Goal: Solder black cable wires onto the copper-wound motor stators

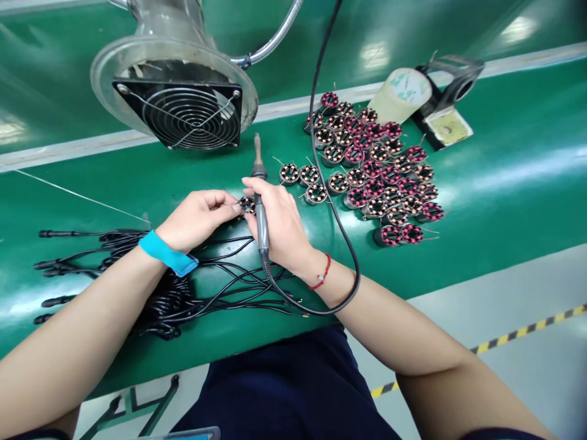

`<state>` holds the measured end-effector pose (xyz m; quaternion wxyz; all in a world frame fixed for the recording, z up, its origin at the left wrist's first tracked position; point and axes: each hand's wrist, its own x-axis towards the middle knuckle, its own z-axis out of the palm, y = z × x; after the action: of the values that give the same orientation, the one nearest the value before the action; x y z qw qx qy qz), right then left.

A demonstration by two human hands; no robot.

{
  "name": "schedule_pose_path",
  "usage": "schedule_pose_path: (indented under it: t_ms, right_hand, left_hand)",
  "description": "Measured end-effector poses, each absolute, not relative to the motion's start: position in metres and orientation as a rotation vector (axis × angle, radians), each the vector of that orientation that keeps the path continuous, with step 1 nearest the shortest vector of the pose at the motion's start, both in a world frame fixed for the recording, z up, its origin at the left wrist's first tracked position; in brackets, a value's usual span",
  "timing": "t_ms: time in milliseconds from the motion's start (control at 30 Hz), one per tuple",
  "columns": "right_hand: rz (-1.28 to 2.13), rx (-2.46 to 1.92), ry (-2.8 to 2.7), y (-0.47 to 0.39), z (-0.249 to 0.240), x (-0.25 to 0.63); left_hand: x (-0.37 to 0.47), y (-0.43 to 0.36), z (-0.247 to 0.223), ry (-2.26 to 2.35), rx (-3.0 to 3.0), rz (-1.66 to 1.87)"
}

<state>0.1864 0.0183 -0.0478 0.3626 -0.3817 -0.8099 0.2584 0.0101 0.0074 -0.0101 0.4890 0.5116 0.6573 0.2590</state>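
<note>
My left hand [204, 214] pinches a small round wound coil [247, 205] between thumb and fingers, over the green bench. Close beside it, my right hand [279, 217] has a soldering iron [261, 214] resting in its grip, the tip pointing up and away from me. The right fingertips are at the coil's right side; whether they touch it I cannot tell. From the iron's lower end a black cord loops over my right forearm and up. Black cables [169, 299] lie bundled under my left wrist, their stripped ends pointing right.
Many similar coils [376, 165] stand in a group to the right. Behind them are a tape roll [398, 95] and a soldering iron stand [447, 104] with a sponge. A fume extractor fan [183, 113] hangs at the upper left. The bench's front edge runs near my body.
</note>
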Motion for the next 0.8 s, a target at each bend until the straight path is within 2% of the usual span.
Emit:
schedule_pose_path:
  t_ms: [133,333,800]
  right_hand:
    - [0.655,-1.002,-2.102,0.024,-0.051,0.186]
    - [0.705,-1.029,-2.051,0.027,-0.053,0.186]
    - [0.733,-0.972,-1.855,0.028,-0.035,0.207]
  left_hand:
    - [0.009,0.007,-0.01,1.52,1.141,0.717]
    - [0.005,0.007,-0.012,1.534,1.273,0.628]
    - [-0.028,0.019,0.001,2.057,1.387,0.886]
